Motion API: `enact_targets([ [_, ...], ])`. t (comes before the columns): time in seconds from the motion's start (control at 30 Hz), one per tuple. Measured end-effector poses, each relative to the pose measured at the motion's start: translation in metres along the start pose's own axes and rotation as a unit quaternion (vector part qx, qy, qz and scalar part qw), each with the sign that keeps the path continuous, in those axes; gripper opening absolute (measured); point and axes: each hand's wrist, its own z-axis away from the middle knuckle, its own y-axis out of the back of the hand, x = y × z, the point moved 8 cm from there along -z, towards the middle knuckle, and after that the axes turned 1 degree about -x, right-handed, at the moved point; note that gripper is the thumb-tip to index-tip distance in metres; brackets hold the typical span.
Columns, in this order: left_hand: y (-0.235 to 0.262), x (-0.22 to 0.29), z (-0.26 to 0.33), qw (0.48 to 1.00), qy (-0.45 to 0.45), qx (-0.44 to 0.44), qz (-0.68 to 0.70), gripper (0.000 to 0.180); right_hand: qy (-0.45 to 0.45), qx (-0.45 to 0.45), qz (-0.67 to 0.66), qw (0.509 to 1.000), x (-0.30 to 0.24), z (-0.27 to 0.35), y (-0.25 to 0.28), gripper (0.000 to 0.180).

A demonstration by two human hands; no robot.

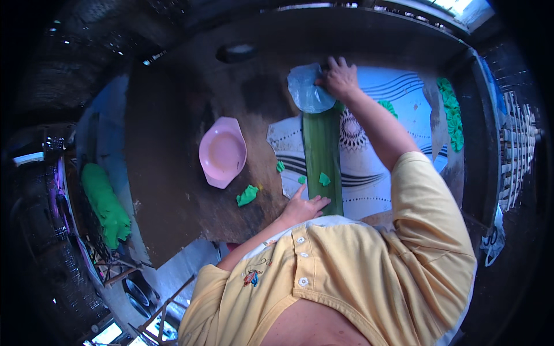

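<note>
Touching clear plastic sheet (309,92) at 1 o'clock with right hand (340,79) and leaf strip (321,144) at 5 with left hand (303,209), with fingers apart on both.

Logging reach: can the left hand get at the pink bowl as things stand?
Probably yes: the left hand rests at the green strip, apparently empty, and the way over to the pink bowl looks free, with only a green lump beside it.
</note>
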Motion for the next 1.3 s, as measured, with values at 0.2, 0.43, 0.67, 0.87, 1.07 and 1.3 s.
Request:
enact_targets([
  [0.2,0.011,0.002,-0.004,0.999,-0.001,-0.027,-0.042,0.048,-0.059,0.147,-0.105,0.982,-0.001,0.024,0.028,0.035],
  [0.43,0.044,0.002,-0.011,0.972,0.088,0.039,0.213,0.051,-0.171,0.099,-0.529,0.825,0.041,0.110,0.053,0.042],
  [0.67,0.073,-0.046,-0.055,0.544,0.174,0.110,0.814,0.075,-0.110,-0.048,-0.771,0.626,0.010,0.183,0.052,0.045],
  [0.87,0.146,-0.119,-0.005,0.804,0.316,0.341,0.372,0.094,-0.198,-0.090,-0.760,0.612,0.022,0.208,0.023,0.044],
  [1.07,0.175,-0.024,-0.028,0.944,0.107,0.311,0.016,0.111,-0.006,-0.066,-0.563,0.824,-0.038,0.189,0.063,0.041],
  [1.3,0.151,-0.055,-0.029,0.873,0.225,0.247,0.356,0.076,0.084,0.198,-0.248,0.945,-0.078,0.208,0.143,0.029],
])
